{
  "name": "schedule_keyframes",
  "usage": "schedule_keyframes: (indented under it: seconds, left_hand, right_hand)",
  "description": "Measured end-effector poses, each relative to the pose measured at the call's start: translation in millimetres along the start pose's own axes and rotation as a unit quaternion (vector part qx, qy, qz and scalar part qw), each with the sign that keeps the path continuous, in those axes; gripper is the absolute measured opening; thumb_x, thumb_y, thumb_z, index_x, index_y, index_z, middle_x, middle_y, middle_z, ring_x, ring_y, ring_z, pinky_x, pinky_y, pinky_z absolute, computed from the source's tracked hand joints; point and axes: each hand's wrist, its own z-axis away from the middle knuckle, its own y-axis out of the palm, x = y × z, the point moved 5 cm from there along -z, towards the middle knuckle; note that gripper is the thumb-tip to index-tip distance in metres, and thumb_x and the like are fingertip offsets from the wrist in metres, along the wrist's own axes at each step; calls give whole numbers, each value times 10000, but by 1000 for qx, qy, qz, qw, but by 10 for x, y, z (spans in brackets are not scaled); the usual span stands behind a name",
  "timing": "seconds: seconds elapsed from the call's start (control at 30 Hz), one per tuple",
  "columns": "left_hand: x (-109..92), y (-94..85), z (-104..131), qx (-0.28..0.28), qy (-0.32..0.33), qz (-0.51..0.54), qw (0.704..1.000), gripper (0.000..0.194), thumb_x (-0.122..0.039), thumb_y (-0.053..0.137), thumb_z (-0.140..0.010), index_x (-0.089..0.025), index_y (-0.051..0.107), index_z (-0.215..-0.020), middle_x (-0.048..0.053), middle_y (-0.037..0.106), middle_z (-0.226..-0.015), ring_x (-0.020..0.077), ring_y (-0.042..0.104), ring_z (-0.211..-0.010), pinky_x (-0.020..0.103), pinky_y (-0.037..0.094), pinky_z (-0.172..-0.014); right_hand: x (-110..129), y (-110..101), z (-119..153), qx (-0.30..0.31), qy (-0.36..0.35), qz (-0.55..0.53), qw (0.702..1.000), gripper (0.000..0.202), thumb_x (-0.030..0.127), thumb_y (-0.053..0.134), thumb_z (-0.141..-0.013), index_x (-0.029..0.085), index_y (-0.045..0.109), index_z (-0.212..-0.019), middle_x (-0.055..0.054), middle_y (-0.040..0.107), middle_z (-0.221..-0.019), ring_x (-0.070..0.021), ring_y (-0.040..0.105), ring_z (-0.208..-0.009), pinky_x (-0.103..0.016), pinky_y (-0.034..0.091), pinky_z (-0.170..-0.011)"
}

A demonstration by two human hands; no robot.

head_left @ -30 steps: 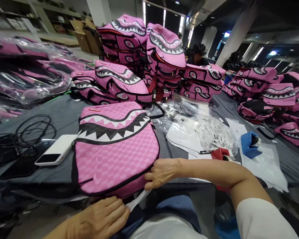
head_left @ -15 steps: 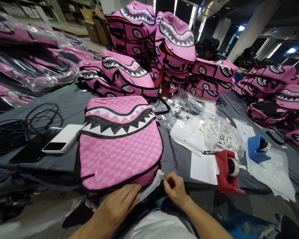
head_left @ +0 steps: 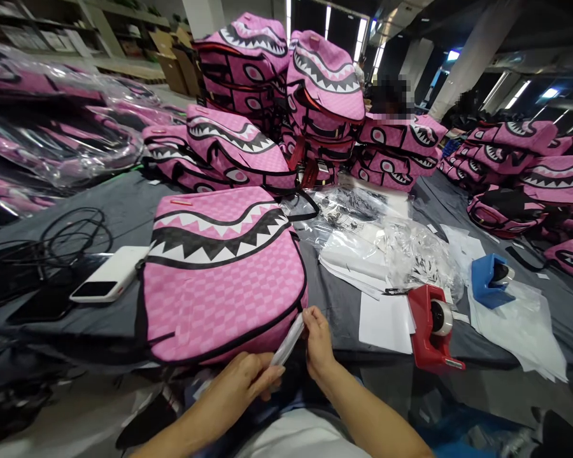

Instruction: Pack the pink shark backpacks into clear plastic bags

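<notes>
A pink checkered backpack (head_left: 224, 299) with a black-and-white shark-mouth print lies face up at the table's front edge. Close to its lower right corner, a translucent whitish plastic strip (head_left: 289, 342), perhaps a folded bag, stretches between my hands. My left hand (head_left: 246, 380) pinches the strip's lower end just below the backpack's bottom edge. At the upper end, the fingertips of my right hand (head_left: 319, 337) are closed on the same strip, beside the backpack's corner. What lies under the left fingers is partly hidden.
Stacked pink backpacks (head_left: 325, 83) stand behind, with plastic-wrapped ones (head_left: 57, 137) at left. A white power bank (head_left: 109, 275) and black cables (head_left: 76, 232) lie on the left. To the right are papers (head_left: 384, 321), a red tape dispenser (head_left: 427, 340) and a blue one (head_left: 487, 286).
My right hand has moved up and left and closed on the upper end of the plastic strip. My left hand has shifted slightly right and now pinches its lower end.
</notes>
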Motion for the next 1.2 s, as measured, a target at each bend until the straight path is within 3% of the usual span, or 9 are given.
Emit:
schedule_keyframes:
  seconds: [0.13, 0.23, 0.4, 0.47, 0.6, 0.73, 0.9, 1.0, 1.2]
  left_hand:
    - [-30, 21, -220, -116, 95, -151, 977, 340, -354, 435, -994, -187, 643, -784, -10, 679, -610, 137, 633, -543, 228, 361, -511]
    - [-30, 119, -237, -247, 238, -242, 908, 276, -221, 411, -1020, -203, 672, -933, -28, 694, -641, 120, 650, -526, 215, 397, -487]
    - [-29, 136, -65, -308, 313, -275, 855, 318, -176, 420, -1031, -164, 646, -808, 12, 681, -663, 139, 654, -582, 244, 496, -559]
    - [54, 57, 90, -326, 328, -332, 822, 263, -205, 458, -1027, -156, 676, -889, 31, 718, -743, 159, 671, -667, 273, 540, -644]
    - [486, -118, 413, -358, 348, -443, 744, 398, -10, 414, -971, -207, 678, -1194, 33, 778, -1038, 151, 702, -953, 287, 530, -936]
    - [851, -261, 506, -374, 323, -493, 716, 531, 82, 519, -896, -287, 675, -1244, 14, 784, -1077, 119, 709, -894, 272, 507, -947]
    - [710, -344, 507, -377, 325, -489, 717, 492, 69, 466, -914, -251, 683, -1218, 34, 781, -1023, 114, 688, -787, 268, 506, -872]
    - [351, -302, 524, -377, 319, -437, 752, 382, -61, 504, -953, -229, 655, -1261, 50, 768, -1035, 151, 701, -884, 279, 516, -885]
    - [-276, -115, 88, -224, 205, -236, 923, 468, -438, 351, -1049, -133, 586, -1315, 139, 741, -1165, 237, 722, -1035, 326, 581, -870]
  right_hand:
    - [186, -161, -108, -2, -92, 116, 989, 371, 585, 481, -916, 245, 397, -791, 68, 399, -632, -117, 395, -539, -224, 396, -511]
    - [538, -292, -6, 6, -274, 267, 924, 211, 425, 534, -959, 221, 526, -902, -22, 593, -810, -170, 568, -757, -293, 493, -697]
    - [590, 131, 237, 346, -511, 525, 587, 319, 424, 446, -1061, 193, 622, -931, -51, 694, -812, -166, 616, -798, -323, 461, -843]
    - [531, 208, 180, 372, -519, 565, 523, 402, 503, 456, -1052, 184, 626, -877, -25, 679, -725, -157, 590, -710, -321, 430, -796]
    - [542, 215, 114, 370, -535, 554, 519, 383, 509, 502, -1038, 188, 613, -860, -1, 682, -708, -145, 585, -700, -319, 385, -786]
    - [581, 190, 143, 351, -555, 551, 516, 299, 419, 602, -996, 194, 583, -800, 12, 665, -672, -144, 574, -680, -326, 365, -763]
    - [542, 213, 154, 308, -580, 569, 496, 177, 292, 640, -920, 205, 568, -784, 17, 660, -667, -153, 568, -659, -339, 361, -732]
    - [532, 171, 142, 274, -590, 569, 504, 72, 239, 637, -893, 200, 587, -858, 13, 654, -664, -159, 565, -643, -336, 367, -724]
    - [551, 57, 97, 253, -582, 527, 566, 118, 287, 616, -927, 183, 572, -891, 10, 638, -657, -156, 567, -621, -319, 396, -713]
